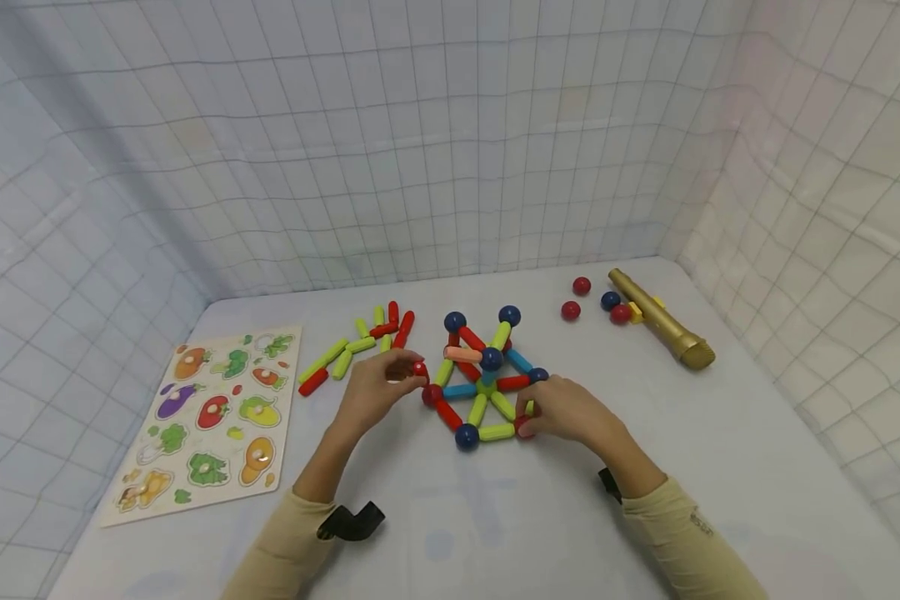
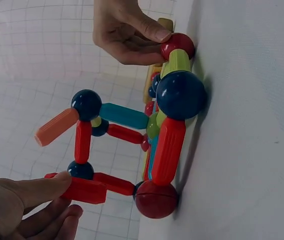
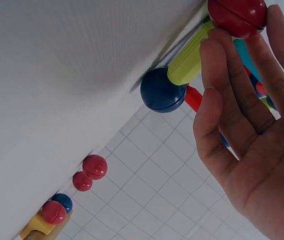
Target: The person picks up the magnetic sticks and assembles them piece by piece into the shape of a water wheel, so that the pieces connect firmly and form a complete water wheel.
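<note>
My left hand [image 1: 370, 393] pinches a red magnetic rod [image 2: 89, 191] between thumb and fingers, left of a ball-and-rod structure. A wheel of red, blue and lime rods forms the structure's base around a green ball [image 1: 486, 385]. Raised above it is a dark blue ball [image 2: 86, 105] with an orange rod [image 2: 56, 127] sticking out freely. In the left wrist view, the held rod overlaps another raised blue ball [image 2: 80, 170]. My right hand [image 1: 570, 410] holds a red ball [image 3: 238, 16] at the base's near right corner, thumb on one side and fingers on the other.
Loose red and lime rods [image 1: 342, 360] lie left of the structure. A vegetable puzzle board [image 1: 228, 492] lies further left. At the back right are a gold toy microphone [image 1: 656, 321], several red balls [image 1: 571, 311] and a blue ball [image 1: 611, 301]. Grid-patterned sheeting [image 1: 450, 167] encloses the table.
</note>
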{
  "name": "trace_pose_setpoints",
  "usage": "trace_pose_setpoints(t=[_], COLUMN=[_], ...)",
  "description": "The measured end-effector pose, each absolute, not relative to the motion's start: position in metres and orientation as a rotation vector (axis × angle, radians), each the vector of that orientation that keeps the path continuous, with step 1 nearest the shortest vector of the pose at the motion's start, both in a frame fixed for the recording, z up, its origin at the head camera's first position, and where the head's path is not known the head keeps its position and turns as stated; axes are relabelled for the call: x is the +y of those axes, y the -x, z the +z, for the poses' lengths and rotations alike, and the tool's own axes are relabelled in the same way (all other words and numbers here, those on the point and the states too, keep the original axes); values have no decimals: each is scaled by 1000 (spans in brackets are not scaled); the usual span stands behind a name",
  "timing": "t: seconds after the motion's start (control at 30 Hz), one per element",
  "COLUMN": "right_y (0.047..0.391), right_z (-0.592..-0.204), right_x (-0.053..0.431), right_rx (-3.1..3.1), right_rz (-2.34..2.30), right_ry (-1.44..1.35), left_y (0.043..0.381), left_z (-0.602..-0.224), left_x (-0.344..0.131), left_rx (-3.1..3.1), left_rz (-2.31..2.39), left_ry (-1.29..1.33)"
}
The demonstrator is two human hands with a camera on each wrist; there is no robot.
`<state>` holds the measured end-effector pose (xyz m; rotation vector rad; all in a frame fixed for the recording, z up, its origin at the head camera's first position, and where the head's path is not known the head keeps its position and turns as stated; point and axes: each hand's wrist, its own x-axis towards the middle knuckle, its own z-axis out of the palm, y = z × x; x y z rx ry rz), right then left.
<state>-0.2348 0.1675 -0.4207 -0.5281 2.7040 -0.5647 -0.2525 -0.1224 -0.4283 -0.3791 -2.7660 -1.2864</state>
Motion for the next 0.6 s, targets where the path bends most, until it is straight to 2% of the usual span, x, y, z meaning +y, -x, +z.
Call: trace_pose_setpoints(t=[0.4, 0.5, 0.6], right_y=[242, 257, 287], right_z=[-418, -413, -410], right_x=[174, 192, 212], right_rx=[2645, 2690, 2831], right_rz=[-576, -523, -436], right_ry=[463, 401, 310], left_y=[262, 263, 263], left_z=[-456, -464, -467], left_x=[-115, -114, -111], left_rx=[-2896, -2927, -2911], left_rz=[-1307, -1295, -1293], left_ry=[377, 369, 356])
